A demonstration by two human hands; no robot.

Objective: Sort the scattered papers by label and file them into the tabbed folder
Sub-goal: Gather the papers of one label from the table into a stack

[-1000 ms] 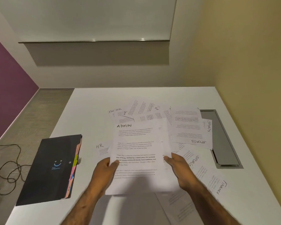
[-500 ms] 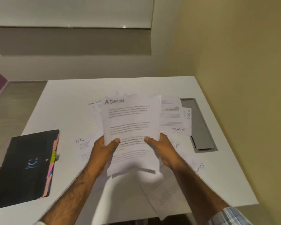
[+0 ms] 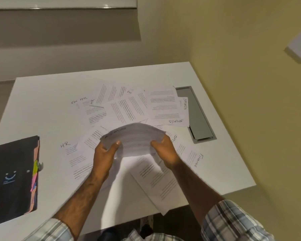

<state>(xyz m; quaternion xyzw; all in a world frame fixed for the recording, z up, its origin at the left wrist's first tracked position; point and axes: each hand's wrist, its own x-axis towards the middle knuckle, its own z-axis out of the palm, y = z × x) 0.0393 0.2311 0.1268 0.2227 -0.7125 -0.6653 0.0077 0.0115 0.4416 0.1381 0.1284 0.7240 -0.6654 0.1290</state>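
Observation:
My left hand (image 3: 104, 153) and my right hand (image 3: 163, 151) both grip a small stack of ADMIN papers (image 3: 134, 138), tilted nearly flat and blurred, above the table's middle. Beneath and behind it lie several scattered sheets with handwritten labels: an HR sheet (image 3: 71, 153) at the left, SPORTS sheets (image 3: 167, 108) at the back right, a FINANCE sheet (image 3: 191, 155) at the right. The black tabbed folder (image 3: 10, 176) with coloured tabs along its right edge lies shut at the table's left edge.
The white table (image 3: 45, 105) stands against a yellow wall on the right. A grey cable hatch (image 3: 198, 115) is set into the table at the back right. One sheet (image 3: 156, 185) overhangs the table's near edge.
The ADMIN stack, held upright facing me before, has tipped forward and lowered toward the table. The view has swung down and to the right, showing my sleeves.

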